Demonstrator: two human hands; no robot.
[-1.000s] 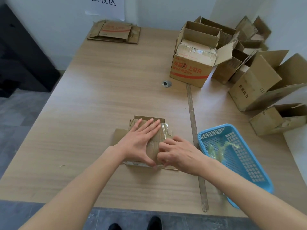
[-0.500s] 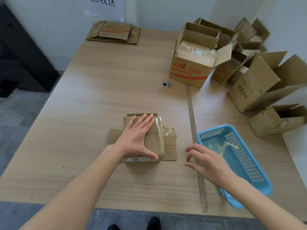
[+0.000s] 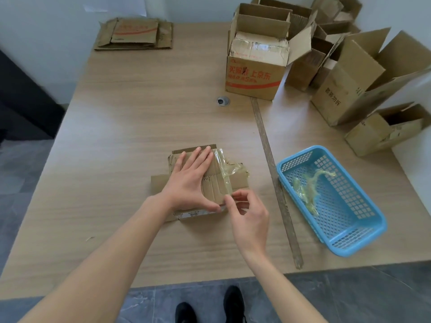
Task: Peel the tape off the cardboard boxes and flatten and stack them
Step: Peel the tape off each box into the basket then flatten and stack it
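**Clear tape strip ran away from the right hand**

Clear tape (image 3: 224, 169) lay along the flattened box (image 3: 217, 185) at table (image 3: 140, 117) centre, long axis front-to-back. Right hand (image 3: 248, 215), nearer, pinched its near end. Left hand (image 3: 189, 183), spread flat, pressed the box. Likely pull: away, toward the blue basket (image 3: 363, 231).

The left hand (image 3: 190, 183) lies flat, palm down, fingers spread forward and thumb stretched toward the right hand (image 3: 249, 216). The right hand is curled, its thumb and forefinger pinched together in a small grip just beside the left thumb tip. Both bare forearms reach forward from the lower edge.
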